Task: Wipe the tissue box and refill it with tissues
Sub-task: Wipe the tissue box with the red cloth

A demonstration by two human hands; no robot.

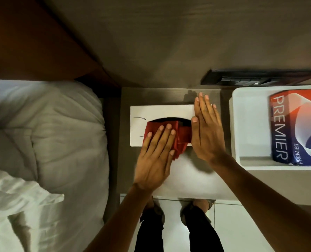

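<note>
A white tissue box (162, 111) with a dark oval slot stands on a dark bedside table (125, 99). A folded red cloth (182, 137) lies across its top over the slot. My left hand (156, 155) presses flat on the cloth, fingers spread. My right hand (206, 130) rests flat against the right end of the box, fingers straight and pointing away from me. A red, white and blue "PREMIER" tissue pack (296, 128) lies to the right.
The tissue pack sits in a white tray (249, 124) on the right. A bed with a white pillow and duvet (42, 142) fills the left. A black switch panel (241, 79) is on the wall behind. My feet stand on pale floor tiles below.
</note>
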